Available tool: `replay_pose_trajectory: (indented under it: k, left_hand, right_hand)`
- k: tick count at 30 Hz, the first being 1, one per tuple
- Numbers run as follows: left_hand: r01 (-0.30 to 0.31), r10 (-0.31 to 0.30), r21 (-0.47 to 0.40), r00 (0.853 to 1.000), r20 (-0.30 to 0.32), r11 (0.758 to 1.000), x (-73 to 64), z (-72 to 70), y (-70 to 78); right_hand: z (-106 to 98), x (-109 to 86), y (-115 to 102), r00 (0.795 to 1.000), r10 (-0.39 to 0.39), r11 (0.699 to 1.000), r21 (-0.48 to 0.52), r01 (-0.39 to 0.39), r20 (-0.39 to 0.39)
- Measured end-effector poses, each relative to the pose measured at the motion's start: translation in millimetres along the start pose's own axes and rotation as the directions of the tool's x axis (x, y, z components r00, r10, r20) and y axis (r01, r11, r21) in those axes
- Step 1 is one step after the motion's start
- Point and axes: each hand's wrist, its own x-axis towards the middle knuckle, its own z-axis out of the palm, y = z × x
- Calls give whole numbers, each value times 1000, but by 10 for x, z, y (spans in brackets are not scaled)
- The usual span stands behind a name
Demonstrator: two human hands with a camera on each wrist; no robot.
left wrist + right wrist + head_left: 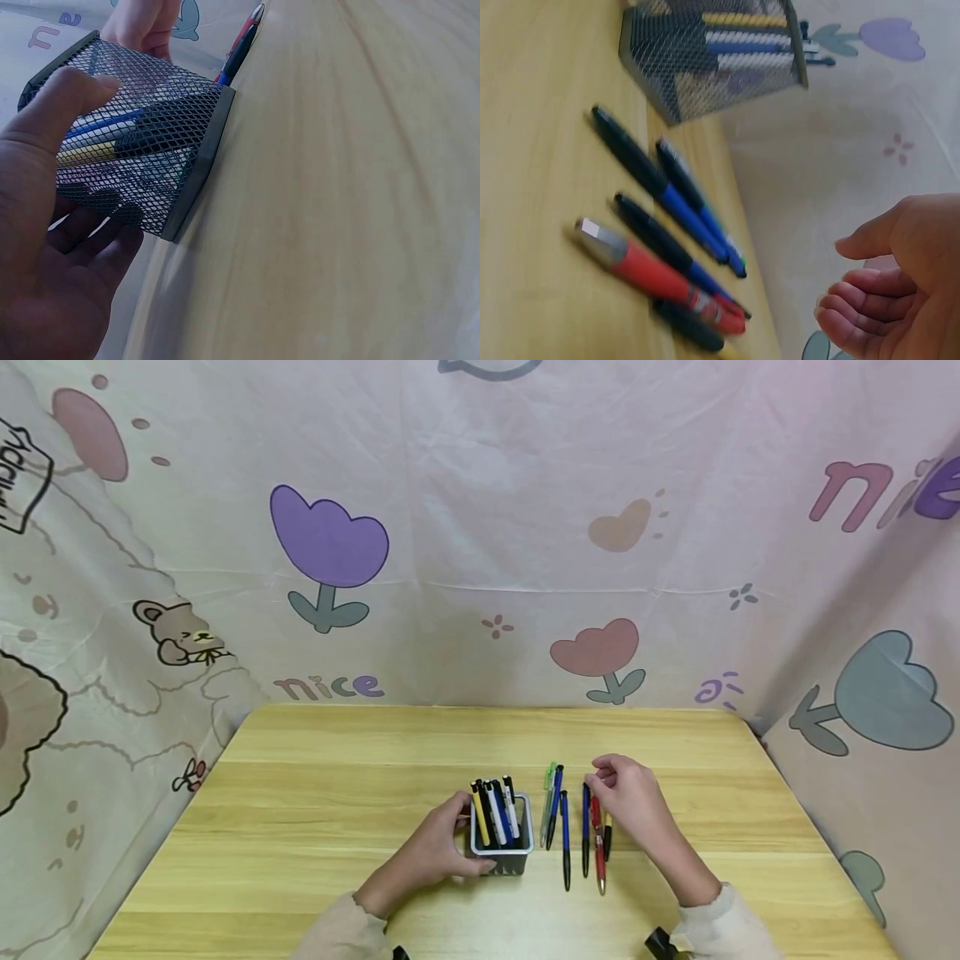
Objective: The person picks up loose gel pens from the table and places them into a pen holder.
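My left hand (435,843) holds a black mesh pen holder (512,865) by its side, thumb toward the front and fingers behind. Several pens (492,810) stand inside it, among them yellow, white and blue ones. To its right, loose pens lie on the table: a clear green pen (546,818), blue pens with black grips (566,847), a red pen (599,852) and a partly covered yellow-and-black pen (608,839). My right hand (630,793) hovers over the upper ends of the rightmost pens. In the right wrist view its loosely bent fingers (855,311) hold nothing.
A light wood-grain table (337,777) lies under everything. Behind it and along both sides hangs a pale printed cloth (465,527) with flowers, bears and lettering.
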Motion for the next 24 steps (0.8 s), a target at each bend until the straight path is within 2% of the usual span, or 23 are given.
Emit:
replay_pose_trajectory:
  k: [12,17,24]
  left_hand:
    - [3,-3,4,1000,-2,1000,-3,1,2]
    - [3,-3,11,1000,-3,1000,-6,3,0]
    - [-2,2,10,1000,-7,1000,-1,10,-31]
  right_hand:
    - [32,100,352,992,119,987,-116,-112,50]
    - [65,128,451,985,168,975,-156,-158,50]
    - [99,166,519,973,211,963,-191,-190,94]
